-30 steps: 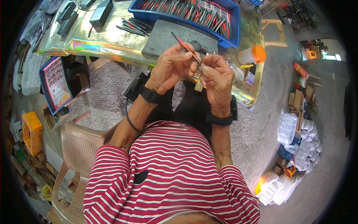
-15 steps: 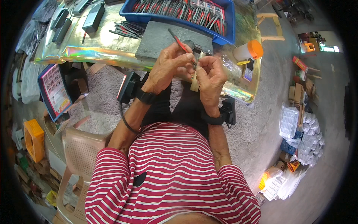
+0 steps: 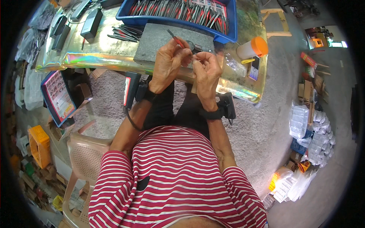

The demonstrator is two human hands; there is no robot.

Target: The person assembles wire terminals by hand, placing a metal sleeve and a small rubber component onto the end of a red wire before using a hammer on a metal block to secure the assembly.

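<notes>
My left hand point(image 3: 167, 65) is closed around a slim red-and-black pen-like tool point(image 3: 177, 39). Its dark end sticks up past my fingers, over a grey stone-like block point(image 3: 152, 42). Close beside it, my right hand point(image 3: 207, 72) is pinched shut near the tool's other end; what lies between those fingertips is hidden. A flat tan strip point(image 3: 194, 87) shows partly below the right fingers. Just beyond both hands sits a small dark metal object point(image 3: 197, 48) at the block's edge. Loose tools of the same look point(image 3: 125, 33) lie in a pile left of the block.
A blue bin point(image 3: 127, 19) full of such tools stands behind the block. On the shiny gold-covered table point(image 3: 102, 59) are black devices point(image 3: 91, 26) at left and an orange-lidded jar point(image 3: 259, 47) at right. A plastic chair point(image 3: 89, 154) stands to my left.
Both hands have shifted slightly left and toward each other. My right hand now covers most of the tan strip. The tool stays in my left hand.
</notes>
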